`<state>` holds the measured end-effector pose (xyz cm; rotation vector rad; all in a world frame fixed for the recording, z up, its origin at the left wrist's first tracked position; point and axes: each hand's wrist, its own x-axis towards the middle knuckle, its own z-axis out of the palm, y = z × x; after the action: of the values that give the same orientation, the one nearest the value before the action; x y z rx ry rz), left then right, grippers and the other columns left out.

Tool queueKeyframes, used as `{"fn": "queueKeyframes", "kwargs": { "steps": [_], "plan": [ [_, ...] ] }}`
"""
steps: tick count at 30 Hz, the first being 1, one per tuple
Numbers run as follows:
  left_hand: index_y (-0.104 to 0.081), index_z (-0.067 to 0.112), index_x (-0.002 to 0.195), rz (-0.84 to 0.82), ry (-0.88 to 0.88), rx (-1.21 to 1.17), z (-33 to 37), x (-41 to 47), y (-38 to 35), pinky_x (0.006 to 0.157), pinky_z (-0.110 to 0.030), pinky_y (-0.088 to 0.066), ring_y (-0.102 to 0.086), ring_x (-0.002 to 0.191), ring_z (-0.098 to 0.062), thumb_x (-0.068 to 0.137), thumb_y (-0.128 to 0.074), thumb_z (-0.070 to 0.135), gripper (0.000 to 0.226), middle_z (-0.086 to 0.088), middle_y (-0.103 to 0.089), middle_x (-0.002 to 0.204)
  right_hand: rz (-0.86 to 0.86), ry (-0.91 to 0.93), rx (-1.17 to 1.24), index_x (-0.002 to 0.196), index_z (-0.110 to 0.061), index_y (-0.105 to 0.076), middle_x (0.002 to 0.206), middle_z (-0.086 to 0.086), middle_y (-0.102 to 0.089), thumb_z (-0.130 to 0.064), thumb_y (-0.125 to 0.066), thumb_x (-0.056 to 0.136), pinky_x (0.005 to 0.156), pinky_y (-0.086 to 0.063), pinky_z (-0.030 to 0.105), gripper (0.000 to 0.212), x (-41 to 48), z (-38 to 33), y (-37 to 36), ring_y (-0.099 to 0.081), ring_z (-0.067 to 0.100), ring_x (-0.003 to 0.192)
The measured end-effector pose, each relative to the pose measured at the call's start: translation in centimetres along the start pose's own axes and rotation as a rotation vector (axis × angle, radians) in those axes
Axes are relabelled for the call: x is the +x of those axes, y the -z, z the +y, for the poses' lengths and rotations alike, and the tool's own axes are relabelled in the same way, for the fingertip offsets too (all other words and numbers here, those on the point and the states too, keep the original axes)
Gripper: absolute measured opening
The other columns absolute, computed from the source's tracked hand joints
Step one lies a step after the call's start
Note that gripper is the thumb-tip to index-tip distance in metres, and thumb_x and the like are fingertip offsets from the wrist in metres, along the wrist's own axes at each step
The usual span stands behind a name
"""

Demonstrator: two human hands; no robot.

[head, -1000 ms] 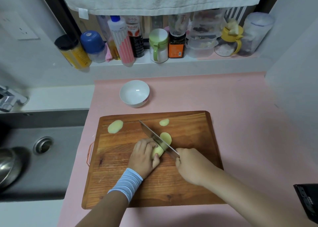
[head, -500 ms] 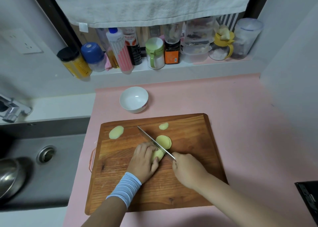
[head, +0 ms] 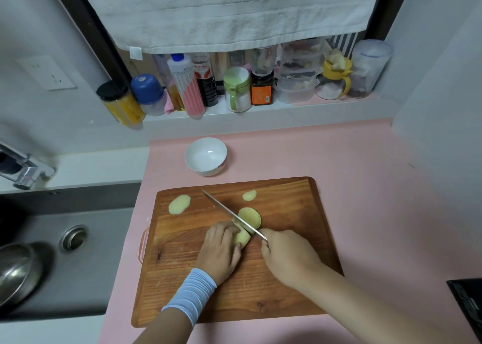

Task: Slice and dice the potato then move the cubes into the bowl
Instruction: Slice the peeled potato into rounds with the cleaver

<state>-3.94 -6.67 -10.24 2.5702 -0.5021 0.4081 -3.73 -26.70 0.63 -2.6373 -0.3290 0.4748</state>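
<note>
A peeled potato (head: 242, 236) lies on the wooden cutting board (head: 287, 278). My left hand (head: 219, 249) grips it with curled fingers. My right hand (head: 287, 255) holds the knife (head: 232, 214) by its handle, the blade set across the potato's far end and pointing up-left. Just behind the blade lies a cut slice (head: 251, 218). Two more slices lie apart on the board, one at the far left (head: 179, 204) and a small one (head: 249, 195) at the far middle. The empty white bowl (head: 206, 156) stands beyond the board on the pink mat.
A sink (head: 65, 252) with a steel pot (head: 15, 270) lies left of the pink mat (head: 365, 187). Bottles and jars (head: 234, 88) line the shelf behind, under a hanging towel. A dark object (head: 469, 304) sits at the right edge.
The view has shifted slightly. The knife blade has come down lower through the potato, and both hands keep their hold.
</note>
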Motion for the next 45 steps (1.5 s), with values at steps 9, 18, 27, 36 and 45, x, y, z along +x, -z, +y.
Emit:
{"fn": "queueKeyframes", "kwargs": {
  "steps": [9, 18, 27, 36, 45],
  "plan": [
    [-0.05, 0.011, 0.111, 0.044, 0.016, 0.016, -0.1, -0.1, -0.8, 0.095, -0.033, -0.038, -0.048, 0.1, -0.026, 0.085, -0.052, 0.023, 0.029, -0.006, -0.048, 0.113, 0.029, -0.006, -0.015, 0.099, -0.025, -0.053, 0.09, 0.003, -0.069, -0.027, -0.037, 0.104, 0.065, -0.038, 0.035, 0.017, -2.3, -2.5, 0.6, -0.064, 0.03, 0.086],
    [-0.049, 0.013, 0.11, 0.043, 0.056, -0.008, -0.2, -0.2, -1.2, 0.092, -0.038, -0.043, -0.053, 0.097, -0.027, 0.084, -0.053, 0.024, 0.029, -0.008, -0.054, 0.114, -0.032, -0.049, 0.02, 0.086, -0.026, -0.046, 0.09, 0.003, -0.068, -0.028, -0.039, 0.102, 0.066, -0.043, 0.036, 0.017, -2.1, -1.9, 1.2, -0.064, 0.03, 0.086],
    [-0.049, 0.012, 0.109, 0.07, 0.066, -0.016, -0.2, 0.1, -1.2, 0.093, -0.039, -0.043, -0.05, 0.099, -0.027, 0.082, -0.052, 0.023, 0.029, -0.011, -0.057, 0.11, -0.093, -0.05, 0.04, 0.084, -0.023, -0.049, 0.082, 0.002, -0.064, -0.026, -0.043, 0.101, 0.066, -0.04, 0.031, 0.019, -0.1, -2.2, 1.3, -0.061, 0.027, 0.08],
    [-0.052, 0.01, 0.107, 0.074, 0.061, -0.023, -0.2, 0.2, -1.1, 0.094, -0.037, -0.042, -0.051, 0.1, -0.027, 0.082, -0.053, 0.022, 0.028, -0.011, -0.056, 0.111, -0.169, -0.08, 0.042, 0.082, -0.023, -0.052, 0.077, -0.004, -0.057, -0.026, -0.043, 0.101, 0.065, -0.047, 0.032, 0.021, 1.2, -2.1, 1.5, -0.058, 0.02, 0.072],
    [-0.051, 0.011, 0.108, 0.062, 0.055, -0.035, -0.1, 0.4, -0.9, 0.093, -0.037, -0.042, -0.05, 0.1, -0.027, 0.082, -0.053, 0.022, 0.028, -0.01, -0.054, 0.111, -0.2, -0.098, 0.016, 0.078, -0.024, -0.049, 0.073, -0.005, -0.056, -0.024, -0.044, 0.1, 0.058, -0.042, 0.03, 0.023, 0.3, -1.3, 1.6, -0.057, 0.017, 0.066]
  ]
}}
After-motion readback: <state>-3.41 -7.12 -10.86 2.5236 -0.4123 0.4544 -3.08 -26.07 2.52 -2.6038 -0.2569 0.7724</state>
